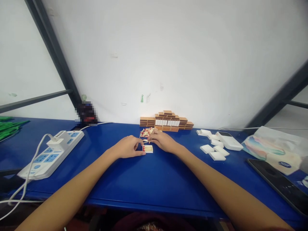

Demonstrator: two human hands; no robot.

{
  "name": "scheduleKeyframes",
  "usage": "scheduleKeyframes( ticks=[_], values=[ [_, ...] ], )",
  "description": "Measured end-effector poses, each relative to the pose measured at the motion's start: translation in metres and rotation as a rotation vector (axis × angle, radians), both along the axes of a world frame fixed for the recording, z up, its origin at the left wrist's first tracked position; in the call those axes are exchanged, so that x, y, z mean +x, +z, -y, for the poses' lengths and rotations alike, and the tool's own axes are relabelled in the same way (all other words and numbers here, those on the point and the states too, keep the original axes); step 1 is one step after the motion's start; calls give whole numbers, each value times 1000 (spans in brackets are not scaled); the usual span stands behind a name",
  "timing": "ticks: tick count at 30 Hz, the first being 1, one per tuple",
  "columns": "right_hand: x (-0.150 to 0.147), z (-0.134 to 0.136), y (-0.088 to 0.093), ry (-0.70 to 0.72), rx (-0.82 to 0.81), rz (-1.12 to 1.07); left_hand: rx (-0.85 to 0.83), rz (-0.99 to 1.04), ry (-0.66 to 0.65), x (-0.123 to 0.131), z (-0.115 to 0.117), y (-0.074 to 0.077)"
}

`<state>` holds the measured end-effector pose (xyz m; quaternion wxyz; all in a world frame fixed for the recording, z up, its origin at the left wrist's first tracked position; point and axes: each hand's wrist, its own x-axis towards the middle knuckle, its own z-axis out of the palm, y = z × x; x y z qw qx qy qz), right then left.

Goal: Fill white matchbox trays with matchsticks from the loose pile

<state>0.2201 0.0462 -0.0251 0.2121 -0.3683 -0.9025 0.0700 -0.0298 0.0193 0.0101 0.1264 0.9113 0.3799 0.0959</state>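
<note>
A small white matchbox tray lies on the blue table, with red-headed matches in it. My left hand grips the tray's left end between thumb and fingers. Just behind and to the right of the tray is my right hand, its fingers pinched together near some matches; what they hold is too small to make out. Beyond the hands lies a loose pile of matches, partly covered by my right hand.
Stacked matchboxes stand by the wall. White empty trays, a white device, a tissue pack and a phone are at right. A power strip with cables lies left, green items far left.
</note>
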Motion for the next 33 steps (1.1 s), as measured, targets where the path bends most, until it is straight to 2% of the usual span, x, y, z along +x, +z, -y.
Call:
scheduleKeyframes(
  ticks=[7,11,18,24,29,33],
  values=[
    [-4,5,3,-128,54,124,-17,14,5,0,1,1],
    [-1,5,1,-165,56,123,-19,22,0,1,1,1],
    [6,6,6,-135,69,-86,12,22,-4,0,0,-1],
    [11,6,13,-199,71,-169,8,26,-12,1,0,0],
    [12,0,12,-234,-56,-345,1,27,-5,2,0,0],
    [2,12,18,-174,-121,-360,32,13,5,1,-1,-2]
  ],
)
